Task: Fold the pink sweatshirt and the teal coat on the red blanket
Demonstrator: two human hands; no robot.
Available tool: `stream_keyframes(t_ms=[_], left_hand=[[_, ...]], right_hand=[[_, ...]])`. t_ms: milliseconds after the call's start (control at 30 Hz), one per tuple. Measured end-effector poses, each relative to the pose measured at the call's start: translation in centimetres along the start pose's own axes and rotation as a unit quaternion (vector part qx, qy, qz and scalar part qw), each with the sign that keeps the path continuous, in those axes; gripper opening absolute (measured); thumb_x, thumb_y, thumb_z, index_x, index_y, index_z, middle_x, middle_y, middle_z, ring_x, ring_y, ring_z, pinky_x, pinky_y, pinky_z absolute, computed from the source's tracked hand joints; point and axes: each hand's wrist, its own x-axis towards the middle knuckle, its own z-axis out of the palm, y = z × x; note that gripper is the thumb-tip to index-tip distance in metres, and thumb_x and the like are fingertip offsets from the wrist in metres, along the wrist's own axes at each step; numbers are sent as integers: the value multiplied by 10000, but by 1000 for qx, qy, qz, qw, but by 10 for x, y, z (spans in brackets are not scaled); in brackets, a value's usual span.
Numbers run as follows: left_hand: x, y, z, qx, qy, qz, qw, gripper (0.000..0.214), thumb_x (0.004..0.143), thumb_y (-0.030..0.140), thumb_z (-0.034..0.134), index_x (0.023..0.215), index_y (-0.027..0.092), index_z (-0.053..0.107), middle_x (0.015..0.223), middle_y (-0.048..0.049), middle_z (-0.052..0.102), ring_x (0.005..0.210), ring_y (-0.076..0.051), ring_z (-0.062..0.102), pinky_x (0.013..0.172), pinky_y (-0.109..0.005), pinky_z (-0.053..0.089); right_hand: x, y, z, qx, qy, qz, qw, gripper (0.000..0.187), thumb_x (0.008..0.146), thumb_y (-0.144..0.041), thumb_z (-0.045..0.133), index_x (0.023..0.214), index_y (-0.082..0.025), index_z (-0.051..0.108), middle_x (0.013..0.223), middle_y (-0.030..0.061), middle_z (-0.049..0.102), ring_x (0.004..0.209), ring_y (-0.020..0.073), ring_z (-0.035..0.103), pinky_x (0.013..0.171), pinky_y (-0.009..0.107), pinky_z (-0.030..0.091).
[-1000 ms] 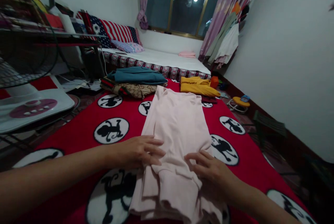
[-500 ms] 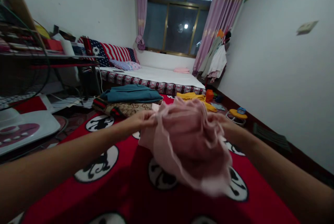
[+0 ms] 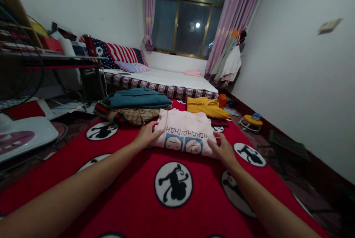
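Note:
A folded pale pink sweatshirt [image 3: 181, 123] lies on a red blanket [image 3: 133, 186], its dark lettering upside down above two blue squares with white round faces. My left hand [image 3: 146, 134] grips its left edge, thumb on top. At the right edge, my right hand [image 3: 223, 149] holds the cloth, its thumb on the front corner. The undersides of the fingers are partly hidden. Behind the left hand, a folded teal garment [image 3: 138, 98] lies on a brown patterned garment [image 3: 135, 116]. A yellow garment [image 3: 206, 106] lies behind the right hand.
A bed [image 3: 169, 77] stands under the window. To the left are a cluttered desk [image 3: 63, 60] and a white plastic seat [image 3: 30, 134]. A yellow-topped stool [image 3: 252, 120] and a dark folding stool [image 3: 288, 145] stand along the right wall.
The pink sweatshirt was lifted and bunched between both hands; now it lies folded and flat on the blanket, print side up. Both hands have lowered to its sides.

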Motion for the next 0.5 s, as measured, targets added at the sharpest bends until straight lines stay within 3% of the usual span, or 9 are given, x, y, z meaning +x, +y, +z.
stream_keyframes(t_ms=[67,167,233,300,333,400,500], left_hand=[[1,3,3,25,10,16,1000,523,778,416,640,1229,153,599,1093,-123,699,986,-281,656,831,-337,497],[-3,13,-4,49,32,46,997,437,793,374,610,1182,176,616,1005,-97,709,949,-265,655,798,-316,485],[-15,24,-18,47,47,78,995,374,793,356,588,1118,176,629,887,-69,701,843,-240,655,742,-296,469],[-35,33,-37,25,51,99,993,325,777,345,583,1050,174,626,779,-35,672,727,-207,631,662,-269,441],[-47,37,-47,13,37,102,994,306,765,341,586,1022,178,621,726,-15,652,673,-191,611,615,-255,417],[-74,40,-64,8,-44,93,995,261,741,325,589,965,194,617,622,25,602,576,-165,565,527,-233,351],[-103,35,-76,45,-185,67,979,217,700,297,607,898,215,641,571,37,577,540,-160,546,488,-229,294]], right_hand=[[2,-8,4,-66,-14,-36,997,613,747,-388,628,1313,-176,528,1139,129,667,960,260,653,832,380,505],[7,-22,1,-119,-38,-62,990,399,728,-228,597,1114,-170,684,1080,121,701,1005,260,644,907,375,480],[4,-32,-11,-92,-49,-42,994,311,716,-198,580,988,-169,728,1014,106,724,969,248,656,896,361,490],[-11,-42,-29,-25,-70,-11,997,325,716,-232,590,1002,-158,727,974,95,735,899,239,670,814,340,520],[-22,-47,-40,3,-93,0,996,347,719,-264,602,1022,-145,722,956,96,736,859,237,674,758,328,528],[-48,-54,-60,9,-167,4,986,344,728,-298,611,1008,-136,726,907,90,738,798,228,671,687,305,520],[-77,-55,-77,-84,-275,-33,957,232,751,-271,576,874,-174,748,808,59,728,731,204,653,666,288,493]])
